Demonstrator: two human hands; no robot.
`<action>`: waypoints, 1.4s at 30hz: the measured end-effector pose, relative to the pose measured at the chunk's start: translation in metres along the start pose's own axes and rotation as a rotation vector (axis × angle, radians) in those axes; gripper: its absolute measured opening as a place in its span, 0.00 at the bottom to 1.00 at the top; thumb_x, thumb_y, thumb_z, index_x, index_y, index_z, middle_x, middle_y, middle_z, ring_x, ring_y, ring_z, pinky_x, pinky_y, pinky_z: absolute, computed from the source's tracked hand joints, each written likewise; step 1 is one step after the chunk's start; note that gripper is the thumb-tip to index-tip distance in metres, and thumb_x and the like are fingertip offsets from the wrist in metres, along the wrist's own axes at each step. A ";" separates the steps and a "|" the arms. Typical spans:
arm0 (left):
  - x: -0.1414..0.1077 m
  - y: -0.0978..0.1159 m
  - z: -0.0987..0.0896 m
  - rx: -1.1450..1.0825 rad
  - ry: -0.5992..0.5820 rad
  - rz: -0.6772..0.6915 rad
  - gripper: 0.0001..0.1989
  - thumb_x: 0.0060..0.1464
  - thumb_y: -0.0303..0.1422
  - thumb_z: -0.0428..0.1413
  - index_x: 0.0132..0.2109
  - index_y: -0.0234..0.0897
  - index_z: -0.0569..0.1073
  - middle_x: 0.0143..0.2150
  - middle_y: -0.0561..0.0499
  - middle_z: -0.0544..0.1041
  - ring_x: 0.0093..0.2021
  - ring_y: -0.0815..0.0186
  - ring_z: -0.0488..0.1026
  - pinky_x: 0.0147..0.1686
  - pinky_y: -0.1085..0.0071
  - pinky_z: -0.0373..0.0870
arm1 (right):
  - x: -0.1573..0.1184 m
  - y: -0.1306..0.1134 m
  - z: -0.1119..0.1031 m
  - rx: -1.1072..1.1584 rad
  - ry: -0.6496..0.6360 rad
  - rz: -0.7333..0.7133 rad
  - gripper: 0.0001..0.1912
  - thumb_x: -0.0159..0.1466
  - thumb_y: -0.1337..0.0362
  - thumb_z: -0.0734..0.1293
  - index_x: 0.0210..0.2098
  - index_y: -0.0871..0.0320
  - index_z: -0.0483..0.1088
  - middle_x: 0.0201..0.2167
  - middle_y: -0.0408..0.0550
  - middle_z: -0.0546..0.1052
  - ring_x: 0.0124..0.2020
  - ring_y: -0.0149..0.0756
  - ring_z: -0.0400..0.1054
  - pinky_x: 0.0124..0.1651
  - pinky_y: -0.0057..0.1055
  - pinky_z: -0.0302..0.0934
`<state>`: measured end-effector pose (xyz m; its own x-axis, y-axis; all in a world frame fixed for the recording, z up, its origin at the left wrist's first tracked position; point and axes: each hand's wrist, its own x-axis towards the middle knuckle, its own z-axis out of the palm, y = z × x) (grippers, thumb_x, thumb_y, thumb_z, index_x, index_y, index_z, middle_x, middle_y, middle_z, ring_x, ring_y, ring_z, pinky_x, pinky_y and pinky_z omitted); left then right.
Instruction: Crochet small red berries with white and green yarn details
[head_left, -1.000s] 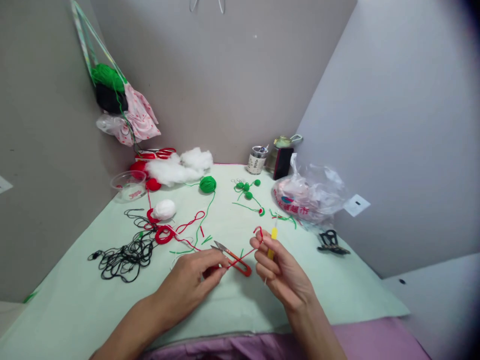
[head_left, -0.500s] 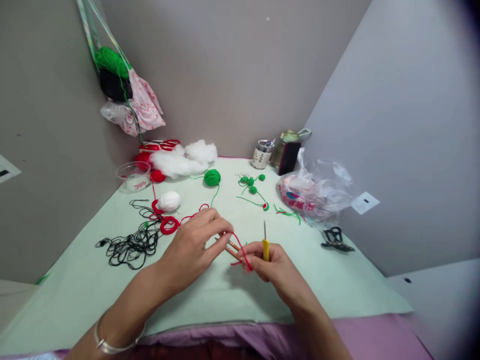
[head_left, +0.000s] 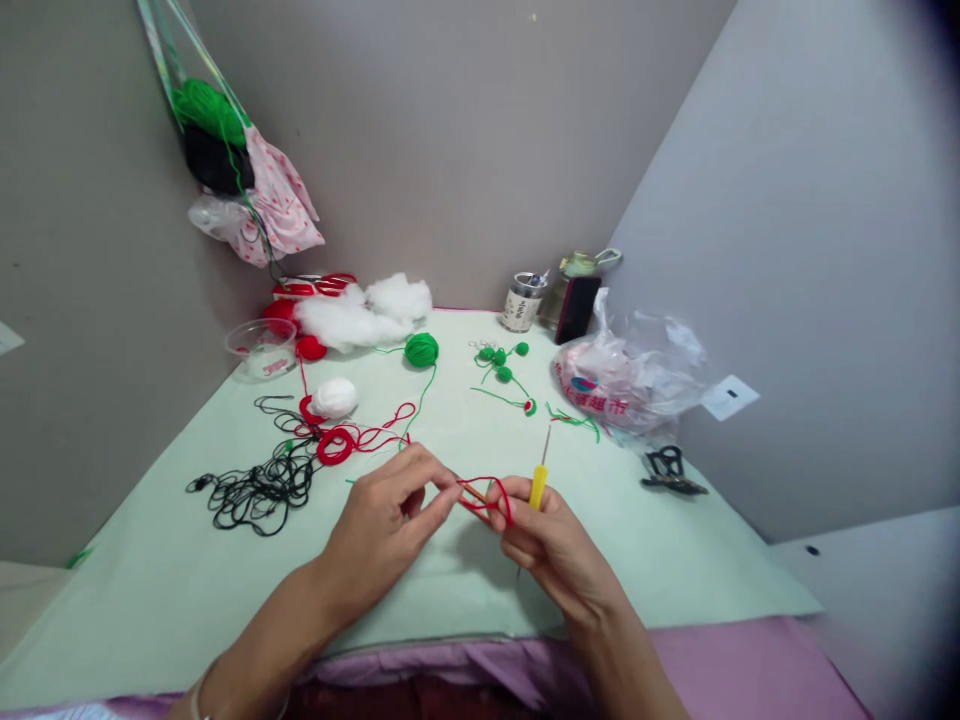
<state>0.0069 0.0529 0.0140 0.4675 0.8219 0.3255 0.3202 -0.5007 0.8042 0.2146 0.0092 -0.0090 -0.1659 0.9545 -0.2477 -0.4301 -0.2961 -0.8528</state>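
My left hand (head_left: pixel 394 515) is closed, thumb and forefinger pinching the left end of a small tool with orange-brown shafts (head_left: pixel 474 492). Fingers of my right hand (head_left: pixel 544 535) close round the tool's other end. A yellow-handled hook (head_left: pixel 538 487) also rests in my right hand, its metal tip pointing up. Red yarn (head_left: pixel 507 497) loops over my right fingertips and runs along the shafts. Whether the tool is scissors or tweezers I cannot tell. Beyond my left hand lie a red yarn ring (head_left: pixel 335 447) and loose red strands.
Tangled black cord (head_left: pixel 262 490), a white ball (head_left: pixel 334 398) and a plastic tub (head_left: pixel 262 350) lie left. Behind are white stuffing (head_left: pixel 352 318) and a green yarn ball (head_left: pixel 421 350). A plastic bag (head_left: pixel 630 375), phone (head_left: pixel 577 310), can (head_left: pixel 523 303) and black clips (head_left: pixel 671 470) stand or lie right.
The red yarn strand between my hands now forms a wider loop over my right fingers. My left hand has moved slightly down, and the yellow-handled hook has shifted a little right. The view has shifted slightly.
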 end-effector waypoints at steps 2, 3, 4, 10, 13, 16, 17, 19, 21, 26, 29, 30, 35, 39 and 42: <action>-0.007 0.002 0.007 -0.144 -0.017 -0.057 0.08 0.67 0.37 0.58 0.44 0.41 0.80 0.42 0.49 0.80 0.35 0.65 0.74 0.36 0.69 0.71 | 0.001 0.002 0.002 0.046 -0.021 -0.002 0.19 0.55 0.52 0.82 0.32 0.60 0.79 0.22 0.39 0.73 0.17 0.18 0.38 0.19 0.25 0.33; -0.009 0.002 0.010 -0.204 -0.030 -0.083 0.07 0.66 0.36 0.59 0.46 0.41 0.81 0.43 0.49 0.81 0.37 0.65 0.75 0.38 0.69 0.72 | 0.001 0.003 0.004 0.060 -0.027 -0.004 0.19 0.55 0.52 0.82 0.32 0.60 0.79 0.22 0.39 0.72 0.17 0.17 0.38 0.19 0.25 0.33; -0.010 0.002 0.014 -0.254 -0.036 -0.104 0.06 0.65 0.35 0.60 0.46 0.41 0.81 0.43 0.50 0.81 0.38 0.65 0.76 0.39 0.69 0.72 | 0.002 0.005 0.006 0.068 -0.027 -0.010 0.18 0.55 0.53 0.82 0.32 0.60 0.78 0.22 0.38 0.73 0.16 0.17 0.38 0.19 0.25 0.33; -0.008 -0.001 0.025 -0.492 -0.013 -0.261 0.08 0.61 0.35 0.62 0.35 0.38 0.80 0.31 0.53 0.77 0.30 0.68 0.71 0.33 0.72 0.70 | -0.001 0.010 0.017 0.052 0.054 -0.100 0.18 0.59 0.49 0.79 0.35 0.59 0.79 0.22 0.38 0.74 0.15 0.17 0.40 0.19 0.24 0.33; -0.007 0.002 0.024 -0.570 0.022 -0.315 0.08 0.59 0.37 0.64 0.35 0.37 0.80 0.30 0.54 0.76 0.28 0.69 0.71 0.32 0.73 0.70 | -0.004 0.008 0.020 0.017 0.051 -0.131 0.22 0.61 0.45 0.77 0.32 0.60 0.78 0.20 0.37 0.69 0.15 0.17 0.38 0.19 0.24 0.34; -0.006 0.004 0.022 -0.580 0.049 -0.309 0.08 0.58 0.36 0.64 0.34 0.37 0.80 0.30 0.54 0.75 0.28 0.69 0.70 0.31 0.73 0.70 | -0.005 0.007 0.022 -0.017 0.075 -0.158 0.22 0.59 0.45 0.78 0.29 0.60 0.77 0.16 0.32 0.60 0.16 0.18 0.37 0.19 0.24 0.35; -0.006 0.004 0.022 -0.578 0.050 -0.303 0.08 0.58 0.36 0.64 0.33 0.37 0.79 0.29 0.54 0.74 0.28 0.69 0.70 0.30 0.73 0.70 | -0.006 0.007 0.023 -0.021 0.083 -0.162 0.21 0.59 0.46 0.78 0.29 0.59 0.77 0.15 0.31 0.58 0.16 0.18 0.37 0.19 0.23 0.36; -0.006 0.004 0.022 -0.579 0.044 -0.294 0.08 0.58 0.36 0.64 0.33 0.37 0.79 0.29 0.54 0.74 0.28 0.69 0.69 0.30 0.74 0.69 | -0.006 0.006 0.024 -0.014 0.089 -0.166 0.20 0.59 0.48 0.78 0.29 0.59 0.77 0.14 0.30 0.54 0.16 0.19 0.36 0.19 0.23 0.35; -0.006 0.003 0.023 -0.596 0.027 -0.298 0.09 0.58 0.37 0.64 0.33 0.37 0.79 0.29 0.54 0.74 0.28 0.69 0.69 0.30 0.74 0.69 | -0.006 0.005 0.024 0.007 0.094 -0.179 0.19 0.59 0.48 0.78 0.29 0.59 0.77 0.15 0.30 0.54 0.16 0.19 0.36 0.19 0.23 0.35; -0.010 -0.003 0.025 -0.645 -0.051 -0.325 0.10 0.57 0.38 0.66 0.33 0.37 0.79 0.29 0.54 0.75 0.28 0.70 0.69 0.31 0.74 0.67 | -0.006 0.002 0.019 0.036 0.139 -0.201 0.21 0.55 0.48 0.81 0.32 0.58 0.76 0.19 0.33 0.64 0.17 0.18 0.37 0.19 0.25 0.35; -0.010 -0.007 0.024 -0.706 -0.101 -0.370 0.11 0.58 0.39 0.66 0.33 0.37 0.80 0.28 0.55 0.74 0.27 0.70 0.70 0.31 0.73 0.67 | -0.006 0.000 0.016 -0.012 0.095 -0.170 0.22 0.56 0.46 0.80 0.30 0.58 0.75 0.16 0.30 0.56 0.17 0.20 0.36 0.20 0.25 0.35; -0.010 -0.007 0.024 -0.718 -0.104 -0.380 0.11 0.58 0.40 0.66 0.33 0.37 0.80 0.27 0.55 0.74 0.26 0.70 0.70 0.31 0.73 0.68 | -0.007 0.000 0.015 -0.044 0.085 -0.166 0.22 0.56 0.45 0.80 0.29 0.58 0.75 0.16 0.30 0.54 0.17 0.21 0.37 0.20 0.26 0.36; -0.008 -0.003 0.025 -0.721 -0.031 -0.375 0.13 0.56 0.41 0.67 0.32 0.36 0.79 0.27 0.56 0.73 0.25 0.71 0.69 0.29 0.73 0.68 | -0.008 0.001 0.017 -0.258 0.148 -0.269 0.17 0.56 0.52 0.81 0.26 0.58 0.78 0.22 0.38 0.67 0.21 0.22 0.48 0.23 0.26 0.41; -0.007 0.000 0.033 -0.748 0.005 -0.391 0.15 0.54 0.43 0.68 0.32 0.36 0.79 0.26 0.57 0.72 0.23 0.71 0.69 0.28 0.73 0.68 | -0.006 0.004 0.020 -0.324 0.205 -0.345 0.12 0.56 0.55 0.81 0.27 0.56 0.81 0.23 0.39 0.69 0.23 0.25 0.54 0.28 0.27 0.52; -0.009 -0.001 0.038 -0.767 -0.021 -0.418 0.15 0.55 0.44 0.67 0.34 0.36 0.80 0.25 0.56 0.74 0.24 0.69 0.72 0.30 0.72 0.69 | -0.003 0.008 0.022 -0.302 0.253 -0.328 0.14 0.54 0.54 0.81 0.28 0.57 0.80 0.22 0.39 0.69 0.25 0.28 0.59 0.30 0.27 0.57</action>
<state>0.0340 0.0360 -0.0087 0.4529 0.8884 -0.0745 -0.1706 0.1684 0.9709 0.1920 0.0032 -0.0051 0.1705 0.9852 -0.0161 -0.1416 0.0083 -0.9899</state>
